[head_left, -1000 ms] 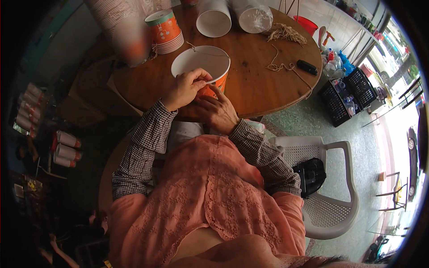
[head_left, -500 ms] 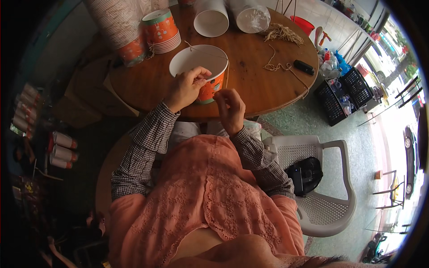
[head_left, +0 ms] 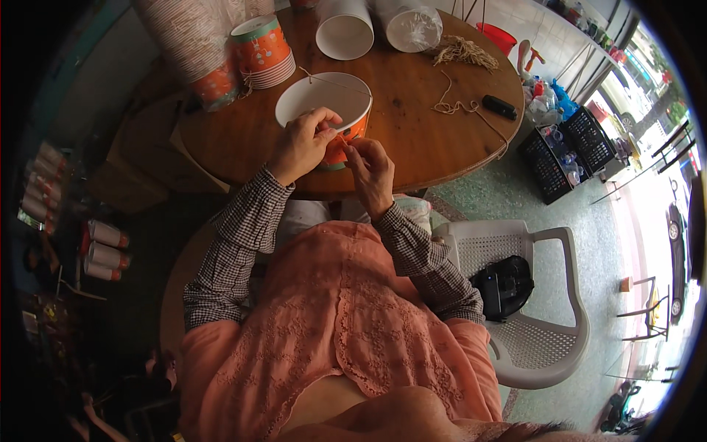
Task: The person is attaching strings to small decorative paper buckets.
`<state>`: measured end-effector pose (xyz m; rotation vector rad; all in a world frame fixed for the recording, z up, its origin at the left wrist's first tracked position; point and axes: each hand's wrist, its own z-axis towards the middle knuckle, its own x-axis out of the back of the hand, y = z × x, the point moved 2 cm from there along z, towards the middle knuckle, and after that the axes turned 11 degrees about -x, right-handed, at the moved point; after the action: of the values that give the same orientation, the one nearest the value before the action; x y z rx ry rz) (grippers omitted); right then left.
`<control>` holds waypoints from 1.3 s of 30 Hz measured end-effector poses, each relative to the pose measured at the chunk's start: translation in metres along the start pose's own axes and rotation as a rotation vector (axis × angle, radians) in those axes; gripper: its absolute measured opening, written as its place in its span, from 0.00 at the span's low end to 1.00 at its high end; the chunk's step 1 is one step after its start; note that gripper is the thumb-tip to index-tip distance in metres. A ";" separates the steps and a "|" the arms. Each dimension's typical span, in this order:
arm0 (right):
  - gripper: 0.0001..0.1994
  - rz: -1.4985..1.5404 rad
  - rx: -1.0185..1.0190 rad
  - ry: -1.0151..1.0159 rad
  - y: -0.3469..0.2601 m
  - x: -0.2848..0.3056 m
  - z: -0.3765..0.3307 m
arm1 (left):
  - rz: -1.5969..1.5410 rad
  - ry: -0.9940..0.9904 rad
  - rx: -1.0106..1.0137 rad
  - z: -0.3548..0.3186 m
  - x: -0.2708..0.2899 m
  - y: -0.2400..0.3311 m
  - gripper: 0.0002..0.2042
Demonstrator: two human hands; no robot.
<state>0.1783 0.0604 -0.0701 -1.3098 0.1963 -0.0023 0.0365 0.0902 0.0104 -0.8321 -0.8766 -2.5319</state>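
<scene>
An orange paper bucket (head_left: 356, 130) with a white inside stands near the front of the round wooden table. A thin cord (head_left: 335, 81) runs across its mouth from the far left rim to the right rim. At the bucket's near side my left hand (head_left: 302, 147) has thumb and forefinger pinched together, with a cord strand seeming to run between the fingers. Close to its fingertips, my right hand (head_left: 370, 173) is also closed in a pinch on what looks like the cord's end. The fingers partly hide the bucket's front wall.
Stacked orange buckets (head_left: 261, 51) stand at the back left, beside a tall plastic-wrapped stack (head_left: 177, 44). White buckets (head_left: 345, 37) lie at the back. A cord bundle (head_left: 464, 53) and a black object (head_left: 500, 107) are on the right. A plastic chair (head_left: 549, 346) stands at my right.
My right hand has moved slightly left and up, bringing its fingertips to those of my left hand. The cord that hung by the bucket's right side is now drawn in between them.
</scene>
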 end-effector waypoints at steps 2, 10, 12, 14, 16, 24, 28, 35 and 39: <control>0.06 -0.018 0.022 0.012 0.001 -0.001 0.002 | 0.012 -0.004 -0.002 0.000 0.000 0.000 0.07; 0.05 -0.097 0.085 0.046 0.002 -0.004 0.011 | 0.050 -0.033 -0.026 0.000 0.001 -0.001 0.06; 0.06 -0.116 0.137 0.054 -0.006 -0.006 0.013 | 0.059 -0.065 -0.075 0.000 0.002 -0.003 0.04; 0.07 -0.152 0.134 0.011 -0.014 -0.006 0.015 | 0.066 -0.099 -0.068 0.001 0.005 -0.004 0.04; 0.06 -0.250 0.087 -0.032 -0.017 -0.001 0.013 | 0.070 -0.131 -0.062 0.003 0.008 -0.002 0.05; 0.03 -1.033 0.683 0.270 -0.089 0.036 0.049 | 0.003 0.055 -0.043 0.001 0.012 0.000 0.06; 0.04 -0.522 0.404 -0.001 -0.101 0.006 0.068 | -0.134 0.077 0.069 -0.003 0.010 -0.004 0.05; 0.08 -0.348 0.255 -0.377 -0.075 -0.014 0.078 | -0.293 0.319 0.017 0.000 0.019 -0.002 0.03; 0.09 -0.224 0.136 -0.536 -0.075 -0.013 0.079 | -0.269 0.345 -0.036 -0.001 0.017 -0.010 0.04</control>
<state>0.1850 0.1184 0.0234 -1.1473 -0.4011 0.1414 0.0178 0.0948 0.0159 -0.2823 -0.8772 -2.8100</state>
